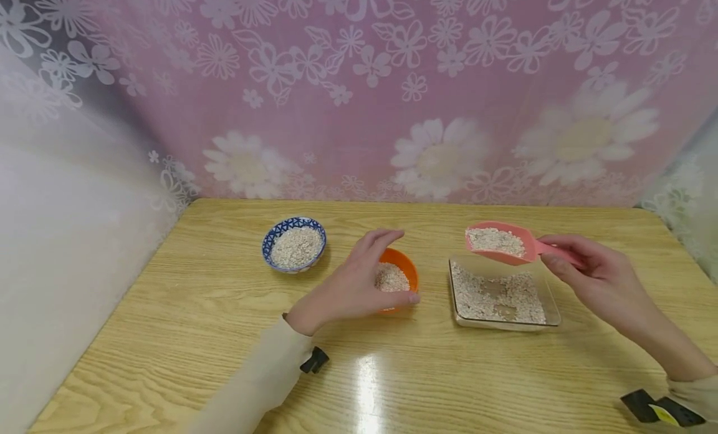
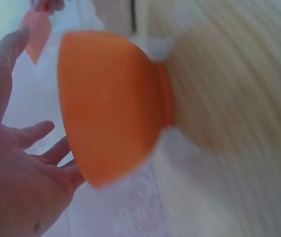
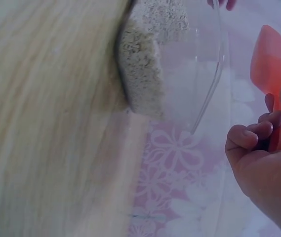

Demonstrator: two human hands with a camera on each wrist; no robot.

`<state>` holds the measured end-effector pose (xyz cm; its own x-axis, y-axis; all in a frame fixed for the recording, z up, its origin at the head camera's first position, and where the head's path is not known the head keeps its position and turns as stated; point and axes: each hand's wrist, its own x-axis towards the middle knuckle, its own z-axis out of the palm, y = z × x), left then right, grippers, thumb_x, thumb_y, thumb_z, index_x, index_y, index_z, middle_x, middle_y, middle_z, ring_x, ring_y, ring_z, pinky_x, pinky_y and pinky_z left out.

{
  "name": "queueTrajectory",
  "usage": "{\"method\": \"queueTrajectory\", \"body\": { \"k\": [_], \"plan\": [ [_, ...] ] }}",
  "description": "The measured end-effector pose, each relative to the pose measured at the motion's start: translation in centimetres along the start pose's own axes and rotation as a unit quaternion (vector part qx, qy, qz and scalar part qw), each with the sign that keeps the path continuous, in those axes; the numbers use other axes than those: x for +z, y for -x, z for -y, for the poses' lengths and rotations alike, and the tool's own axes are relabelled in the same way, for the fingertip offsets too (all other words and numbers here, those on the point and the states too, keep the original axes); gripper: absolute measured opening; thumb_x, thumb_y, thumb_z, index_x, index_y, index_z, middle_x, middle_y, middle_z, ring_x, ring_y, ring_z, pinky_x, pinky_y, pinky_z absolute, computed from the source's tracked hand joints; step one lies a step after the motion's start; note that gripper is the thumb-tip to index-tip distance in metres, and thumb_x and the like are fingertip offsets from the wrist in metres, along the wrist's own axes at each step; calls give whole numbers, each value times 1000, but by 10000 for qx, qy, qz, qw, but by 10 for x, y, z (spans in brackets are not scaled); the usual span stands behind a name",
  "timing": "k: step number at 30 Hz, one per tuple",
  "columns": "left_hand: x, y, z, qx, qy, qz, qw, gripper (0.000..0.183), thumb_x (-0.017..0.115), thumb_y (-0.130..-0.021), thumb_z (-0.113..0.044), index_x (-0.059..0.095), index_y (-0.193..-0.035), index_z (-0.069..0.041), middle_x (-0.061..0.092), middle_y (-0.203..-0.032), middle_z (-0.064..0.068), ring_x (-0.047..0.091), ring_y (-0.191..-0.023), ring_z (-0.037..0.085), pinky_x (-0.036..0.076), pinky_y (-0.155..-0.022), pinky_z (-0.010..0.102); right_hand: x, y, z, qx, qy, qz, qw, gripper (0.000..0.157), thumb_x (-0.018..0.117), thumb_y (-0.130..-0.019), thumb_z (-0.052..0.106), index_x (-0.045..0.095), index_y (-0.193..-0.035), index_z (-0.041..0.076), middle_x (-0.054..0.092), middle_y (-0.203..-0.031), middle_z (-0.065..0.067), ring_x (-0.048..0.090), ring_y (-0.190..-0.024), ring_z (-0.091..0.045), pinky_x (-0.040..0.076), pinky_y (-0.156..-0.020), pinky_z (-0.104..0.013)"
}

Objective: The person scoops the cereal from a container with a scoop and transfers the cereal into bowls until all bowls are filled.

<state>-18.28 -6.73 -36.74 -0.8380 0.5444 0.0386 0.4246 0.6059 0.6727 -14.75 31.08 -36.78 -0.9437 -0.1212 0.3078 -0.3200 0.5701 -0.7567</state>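
Note:
In the head view, my right hand point(image 1: 608, 281) grips the handle of a pink scoop point(image 1: 530, 247), heaped with oats point(image 1: 493, 241). The scoop is above the far part of a clear rectangular container point(image 1: 552, 302), which has oats spread over its bottom. My left hand point(image 1: 356, 284) is spread over the left side of an orange bowl point(image 1: 411, 270) with oats inside. Its thumb lies along the near rim, while the fingers reach past the far side. In the left wrist view, the fingers look loosely extended beside the orange bowl point(image 2: 105, 103); whether they touch it is unclear.
A blue-and-white patterned bowl point(image 1: 269, 239) of oats stands left of the orange bowl. Everything is on a wooden table point(image 1: 449, 384), with a pink floral curtain point(image 1: 359, 110) behind its far edge. A white surface point(image 1: 67, 234) borders the left side.

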Motion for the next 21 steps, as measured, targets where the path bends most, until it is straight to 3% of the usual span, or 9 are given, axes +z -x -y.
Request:
{"method": "queueTrajectory", "body": {
  "k": [3, 7, 13, 17, 21],
  "plan": [
    [-5, 7, 14, -75, -132, -25, 9999, 100, 75, -81, -68, 22, -162, -38, 23, -167, -4, 31, -152, 24, 41, -116, 54, 5, -6, 7, -111, 239, 10, 9997, 29, 68, -97, 4, 69, -123, 17, 69, -93, 31, 56, -70, 0, 36, -53, -24],
    [-6, 14, 27, -267, -205, -2, 9994, 107, 78, -78, -67, 21, -163, -33, 26, -165, -3, 33, -151, 24, 40, -117, 53, 10, -13, 16, -255, 418, 192, 9986, 28, 69, -97, 6, 68, -125, 8, 68, -94, 30, 56, -71, -1, 38, -56, -22],
    [-5, 19, 37, -616, -301, 451, 9966, 121, 78, -75, -70, 11, -166, -27, 22, -168, 6, 32, -152, 29, 40, -117, 54, 21, -23, 33, -515, 557, 505, 9958, 28, 70, -96, 8, 70, -124, 13, 68, -97, 28, 60, -72, 0, 41, -54, -22],
    [-4, 19, 40, -730, -182, 666, 9949, 124, 80, -76, -67, 6, -166, -23, 20, -171, 8, 26, -156, 29, 34, -121, 54, 30, -30, 47, -853, 702, 641, 9918, 26, 71, -96, 9, 72, -121, 16, 70, -94, 17, 54, -63, -6, 39, -50, -24],
    [-4, 18, 41, -690, 23, 783, 9945, 125, 81, -78, -62, 4, -166, -21, 16, -172, 4, 20, -158, 26, 27, -126, 51, 38, -37, 60, -1160, 874, 796, 9862, 24, 71, -96, 11, 73, -119, 17, 73, -98, 6, 55, -65, -5, 43, -55, -22]
  ]
}}
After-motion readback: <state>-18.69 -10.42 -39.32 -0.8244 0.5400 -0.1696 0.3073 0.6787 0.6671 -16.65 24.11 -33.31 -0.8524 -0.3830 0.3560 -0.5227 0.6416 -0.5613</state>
